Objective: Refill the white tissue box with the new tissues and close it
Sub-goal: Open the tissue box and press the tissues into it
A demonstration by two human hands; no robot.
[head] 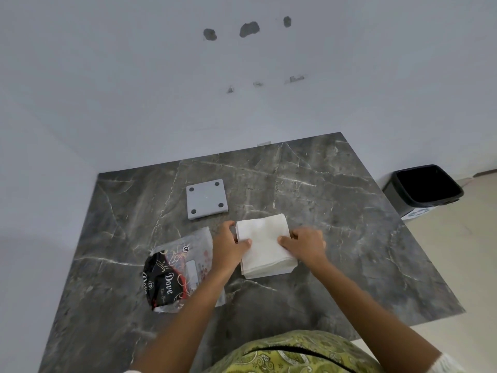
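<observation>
Both hands, left (231, 244) and right (305, 244), gripped opposite sides of the tissues (265, 246) mid-table (349, 238), already out of their wrapper (177, 270); the lid (207, 198) lay behind, so closing apparently remained.

White tissues (265, 246); dark grey marbled surface (336, 211), white veins; light grey lid (206, 199), four dark dots; black-red wrapper (174, 273), partly clear maybe; black bin (423, 189).

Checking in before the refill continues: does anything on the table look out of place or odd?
Nothing is spilled or damaged. The tissue stack sits bare on the table, held by the left hand and right hand. The opened wrapper lies crumpled beside it, and the grey square panel lies pads-up.
</observation>
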